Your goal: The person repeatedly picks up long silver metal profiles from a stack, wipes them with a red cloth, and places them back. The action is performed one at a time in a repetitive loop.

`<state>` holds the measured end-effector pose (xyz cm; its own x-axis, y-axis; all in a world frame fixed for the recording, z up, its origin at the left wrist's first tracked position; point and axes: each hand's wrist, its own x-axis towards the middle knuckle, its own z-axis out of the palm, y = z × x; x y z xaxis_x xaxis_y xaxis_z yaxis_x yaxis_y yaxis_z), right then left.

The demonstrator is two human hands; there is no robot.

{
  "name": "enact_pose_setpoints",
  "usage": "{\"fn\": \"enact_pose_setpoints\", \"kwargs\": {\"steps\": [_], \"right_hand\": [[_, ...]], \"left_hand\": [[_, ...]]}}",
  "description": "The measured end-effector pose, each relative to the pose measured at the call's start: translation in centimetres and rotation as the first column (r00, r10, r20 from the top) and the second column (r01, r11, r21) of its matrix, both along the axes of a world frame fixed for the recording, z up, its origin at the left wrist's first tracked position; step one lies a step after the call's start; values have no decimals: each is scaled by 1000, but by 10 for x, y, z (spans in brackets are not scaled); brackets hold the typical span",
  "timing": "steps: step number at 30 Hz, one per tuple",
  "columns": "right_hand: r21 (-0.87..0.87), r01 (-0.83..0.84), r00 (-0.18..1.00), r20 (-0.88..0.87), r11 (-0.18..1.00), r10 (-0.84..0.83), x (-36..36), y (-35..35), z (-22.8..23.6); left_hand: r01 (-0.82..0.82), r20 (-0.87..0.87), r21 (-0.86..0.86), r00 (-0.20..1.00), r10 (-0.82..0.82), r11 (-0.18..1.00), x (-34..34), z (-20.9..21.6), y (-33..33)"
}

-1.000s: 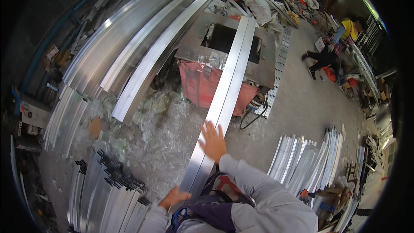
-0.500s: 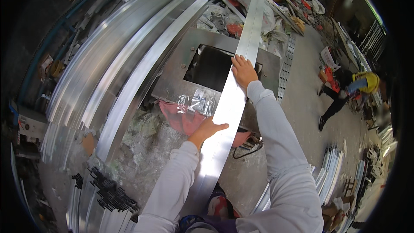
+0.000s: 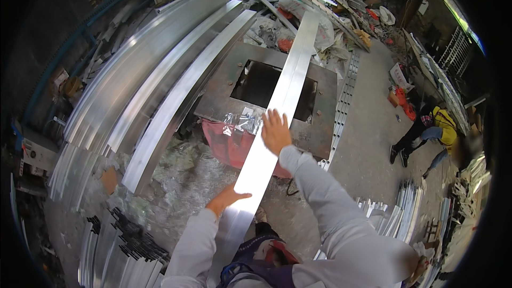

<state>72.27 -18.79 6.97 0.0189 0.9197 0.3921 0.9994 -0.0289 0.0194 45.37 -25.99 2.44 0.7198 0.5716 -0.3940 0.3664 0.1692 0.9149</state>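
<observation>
A long, flat aluminium profile (image 3: 292, 82) slants across the middle, from my body toward the far scrap pile. It passes over a metal table (image 3: 216, 101) with a square dark opening. At the profile's near left edge is my left hand (image 3: 228, 199), thumb on top and fingers hidden beneath, gripping it. Farther along, my right hand (image 3: 276, 132) lies on the upper face with its fingers stretched and spread. Red cloth (image 3: 226, 141) hangs at the table's near side, under the profile.
Stacked long aluminium profiles (image 3: 181, 77) lie to the left. Black-ended profiles (image 3: 133, 240) stand at the lower left. Scrap and bags (image 3: 325, 34) are heaped beyond the table. A person in a yellow vest (image 3: 444, 125) bends over at the right. More profiles (image 3: 405, 208) stand at the lower right.
The profile has slid toward me over the table, and both hands have come nearer to my body with it. At the right, the person in the yellow vest has shifted stance.
</observation>
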Motion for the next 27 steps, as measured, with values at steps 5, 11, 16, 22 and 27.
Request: {"fn": "enact_pose_setpoints", "kwargs": {"steps": [5,11,16,22,27], "right_hand": [[-61,-103,981,-174,993,91,-156,-134,-19],[-135,-197,946,-286,971,152,-303,-314,-12],[-168,-252,915,-362,953,178,-355,-403,13],[76,-168,512,-845,983,153,-350,-421,34],[-197,-279,-756,-559,940,-342,-313,-428,17]], "left_hand": [[-71,-139,-107,989,55,992,-156,-15,-154],[-259,-317,-362,938,143,895,-302,13,-336],[-391,-318,-416,908,271,821,-357,55,-427],[-388,-362,-225,885,293,894,-443,-46,-470],[-100,-333,-359,943,-27,928,-378,53,-391]]}}
